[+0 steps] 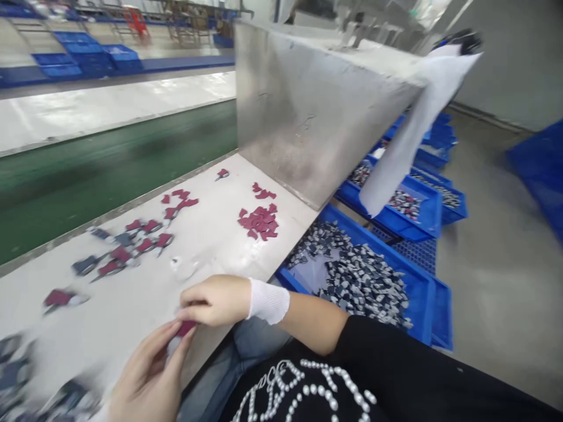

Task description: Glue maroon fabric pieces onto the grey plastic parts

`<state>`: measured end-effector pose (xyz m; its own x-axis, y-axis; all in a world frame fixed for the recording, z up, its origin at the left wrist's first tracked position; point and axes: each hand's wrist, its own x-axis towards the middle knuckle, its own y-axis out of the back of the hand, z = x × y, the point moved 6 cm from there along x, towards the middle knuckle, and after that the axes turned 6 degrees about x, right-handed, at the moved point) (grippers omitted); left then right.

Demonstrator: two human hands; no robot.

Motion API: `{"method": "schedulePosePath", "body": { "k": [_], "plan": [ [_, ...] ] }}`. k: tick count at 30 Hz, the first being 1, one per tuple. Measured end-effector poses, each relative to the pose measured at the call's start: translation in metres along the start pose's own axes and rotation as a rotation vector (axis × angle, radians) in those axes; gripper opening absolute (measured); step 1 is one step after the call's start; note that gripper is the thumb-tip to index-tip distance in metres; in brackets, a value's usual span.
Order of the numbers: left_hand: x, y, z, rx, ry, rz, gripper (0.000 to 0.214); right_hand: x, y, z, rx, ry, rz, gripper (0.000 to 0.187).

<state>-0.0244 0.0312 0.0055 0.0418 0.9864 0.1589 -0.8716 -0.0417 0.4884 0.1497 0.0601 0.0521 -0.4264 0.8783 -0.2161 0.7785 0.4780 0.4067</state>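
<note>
Fingers (pixel 162 351) of the left hand (pixel 147 375) and the right hand (pixel 215 302) pressed together and pinched a small dark red piece (pixel 187 328) near the front edge of the white table (pixel 132 328). It looked like cloth, but the fingers hid most of it. More red pieces (pixel 259 220) lay in a heap up the table. A blue bin (pixel 422 293) full of dark pieces (pixel 352 281) sat just to the right. A weak pinch could let the piece slip and fall into that bin or onto the jeans (pixel 240 346).
</note>
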Motion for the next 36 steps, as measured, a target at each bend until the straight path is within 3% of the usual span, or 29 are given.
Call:
{"method": "schedulePosePath", "body": {
  "k": [2,5,9,15,18,22,25,29,36],
  "plan": [
    [0.0,0.0,0.022,0.028,-0.06,0.014,0.02,-0.002,-0.002,0.001,0.004,0.02,0.016,0.023],
    [0.001,-0.004,0.035,-0.025,-0.086,-0.046,0.014,-0.01,-0.004,0.0,0.052,0.051,0.032,0.027],
    [0.003,-0.002,0.033,-0.242,-0.099,-0.041,0.018,-0.022,-0.004,0.003,0.101,0.107,0.006,0.036],
    [0.001,-0.003,0.03,-0.407,-0.113,-0.011,0.027,-0.026,-0.008,0.0,-0.037,0.143,0.031,0.038],
    [-0.001,-0.005,0.025,-0.455,-0.034,-0.008,0.026,-0.022,-0.011,-0.002,-0.12,0.172,0.031,0.036],
    [-0.001,-0.011,0.02,-0.478,0.183,-0.182,0.034,-0.02,-0.009,-0.006,-0.232,0.253,-0.009,0.035],
    [0.002,-0.007,0.027,-0.34,0.132,-0.318,0.021,-0.024,-0.008,-0.013,-0.347,0.369,-0.089,0.036],
    [0.007,-0.003,0.034,-0.272,0.015,-0.333,0.022,-0.026,-0.005,-0.02,-0.352,0.458,-0.169,0.038],
    [0.002,-0.02,0.025,-0.489,0.184,-0.392,0.032,-0.026,0.003,-0.024,-0.29,0.433,-0.249,0.036]
  ]
}}
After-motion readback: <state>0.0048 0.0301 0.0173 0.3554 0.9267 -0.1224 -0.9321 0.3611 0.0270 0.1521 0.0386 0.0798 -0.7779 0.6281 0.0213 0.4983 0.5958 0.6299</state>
